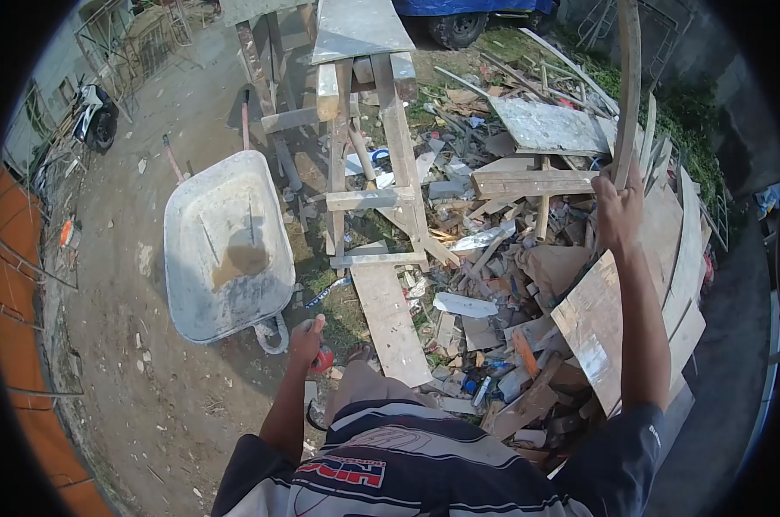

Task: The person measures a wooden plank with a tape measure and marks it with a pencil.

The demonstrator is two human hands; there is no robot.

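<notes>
My right hand (618,205) is raised and closed around a long upright wooden plank (629,77) that rises past the top of the view. Down by my thigh, my left hand (305,339) grips a small red object (324,358); what it is stays unclear. A pile of scrap wood and rubble (493,284) lies under and around my right arm. Leaning boards (674,258) stand just right of that hand.
A dirty grey wheelbarrow (226,246) sits on the dirt at left. A wooden trestle frame (364,155) with a metal sheet (357,28) on top stands ahead. A flat plank (390,319) lies by my feet. A motorbike (93,116) is parked far left.
</notes>
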